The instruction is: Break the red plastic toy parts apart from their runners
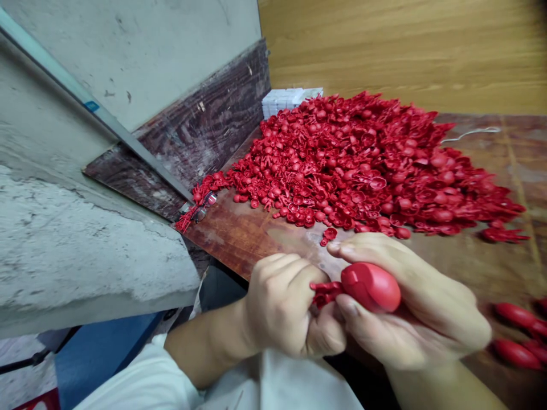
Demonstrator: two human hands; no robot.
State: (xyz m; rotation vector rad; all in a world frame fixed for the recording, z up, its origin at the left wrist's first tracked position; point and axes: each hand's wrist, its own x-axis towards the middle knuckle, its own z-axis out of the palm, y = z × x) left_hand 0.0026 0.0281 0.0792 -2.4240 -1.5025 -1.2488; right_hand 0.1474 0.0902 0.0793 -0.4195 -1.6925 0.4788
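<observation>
Just above my lap, at the table's near edge, both hands meet on one red plastic toy piece (371, 287). It has a smooth, rounded big end and thin, limb-like parts at the other end. My left hand (286, 302) is closed in a fist around the thin end, which partly shows past the fingers. With thumb below and fingers above, my right hand (414, 307) grips the rounded end. The left fingertips are hidden. Just beyond the right fingertips, a small red plastic part (329, 236) lies alone on the table.
A large heap of red plastic parts (354, 165) covers the back of the wooden table (239, 239). White stacked blocks (284, 101) stand behind it. Glasses (205, 208) lie at the left corner. Several rounded red pieces (519, 353) sit at right. A metal bar (128, 139) slants along the wall.
</observation>
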